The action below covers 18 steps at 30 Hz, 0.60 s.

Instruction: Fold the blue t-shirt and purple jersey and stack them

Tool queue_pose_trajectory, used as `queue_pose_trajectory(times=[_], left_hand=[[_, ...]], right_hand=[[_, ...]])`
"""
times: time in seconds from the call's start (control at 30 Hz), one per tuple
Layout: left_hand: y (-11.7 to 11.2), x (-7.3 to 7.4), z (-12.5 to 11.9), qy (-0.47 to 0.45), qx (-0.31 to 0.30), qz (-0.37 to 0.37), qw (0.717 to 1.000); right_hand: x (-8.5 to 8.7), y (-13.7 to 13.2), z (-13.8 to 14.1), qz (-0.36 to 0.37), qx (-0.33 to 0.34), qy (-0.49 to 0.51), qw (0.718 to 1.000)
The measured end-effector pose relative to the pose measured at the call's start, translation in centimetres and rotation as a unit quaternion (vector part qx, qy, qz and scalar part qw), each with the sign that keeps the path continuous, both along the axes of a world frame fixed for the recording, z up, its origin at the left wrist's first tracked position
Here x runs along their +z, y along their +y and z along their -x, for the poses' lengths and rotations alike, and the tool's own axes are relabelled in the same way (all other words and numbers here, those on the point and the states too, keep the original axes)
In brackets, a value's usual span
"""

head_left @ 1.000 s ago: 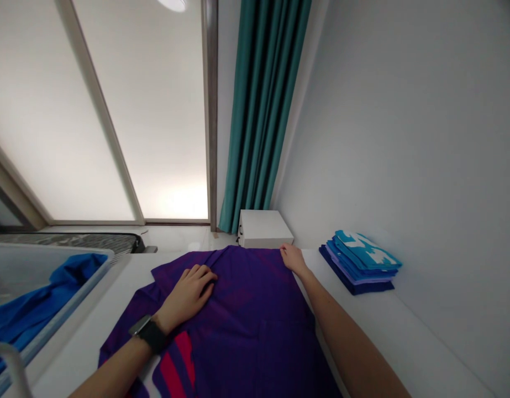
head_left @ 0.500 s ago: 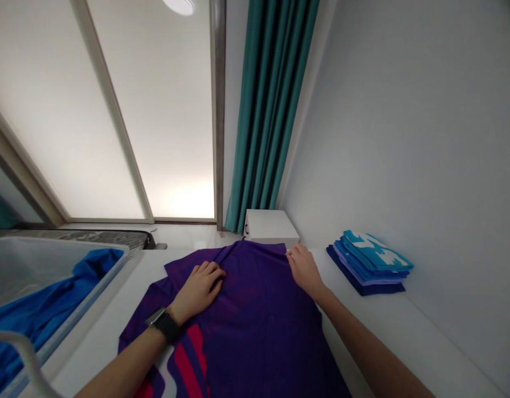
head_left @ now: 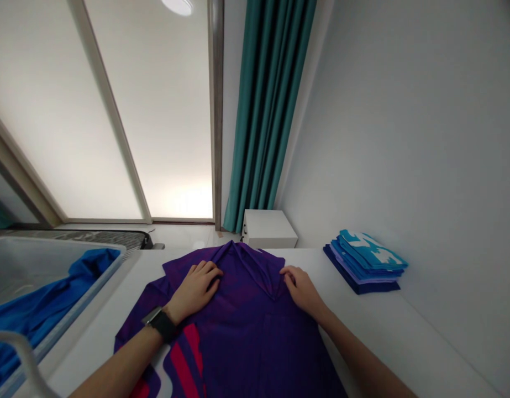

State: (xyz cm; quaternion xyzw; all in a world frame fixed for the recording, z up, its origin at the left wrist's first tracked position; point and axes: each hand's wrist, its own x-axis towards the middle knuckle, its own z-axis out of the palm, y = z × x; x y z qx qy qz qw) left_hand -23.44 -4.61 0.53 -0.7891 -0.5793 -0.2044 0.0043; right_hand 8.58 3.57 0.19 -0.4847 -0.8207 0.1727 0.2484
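Note:
A purple shirt [head_left: 246, 337] with pink and white stripes at its lower left lies spread on the white table [head_left: 308, 257], its collar end away from me. My left hand [head_left: 196, 290], with a dark watch on the wrist, rests on the shirt's left side below the collar. Its fingers lie on the cloth with the thumb apart. At the right side of the collar [head_left: 269, 271], my right hand [head_left: 300, 287] is closed, fingertips pinching the fabric edge. The collar's right flap is folded down to a point, and the shirt's lower end runs out of view.
Folded clothes [head_left: 364, 262] in blue and lilac are stacked at the right by the wall. A pale plastic tub [head_left: 89, 298] on the left holds a blue garment [head_left: 51, 304]. Beyond the table stand a small white cabinet [head_left: 269, 226] and a green curtain [head_left: 265, 121].
My right hand has moved slightly down and towards me, bringing the right collar flap over onto the shirt's front. My left hand has stayed on the cloth.

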Motion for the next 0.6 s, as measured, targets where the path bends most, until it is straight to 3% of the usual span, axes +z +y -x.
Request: queue_pose_trajectory(times=[0.1, 0.23, 0.6], left_hand=[[0.0, 0.1, 0.0, -0.002, 0.000, 0.002, 1.000], [0.0, 0.1, 0.0, -0.003, 0.001, -0.001, 1.000], [-0.1, 0.0, -0.1, 0.003, 0.003, 0.006, 1.000]], right_hand=[[0.2, 2.9, -0.3, 0.054, -0.086, -0.019, 0.995], [0.5, 5.5, 0.3, 0.069, -0.102, -0.040, 0.992], [-0.5, 6.8, 2.1, 0.096, -0.125, -0.063, 0.986]])
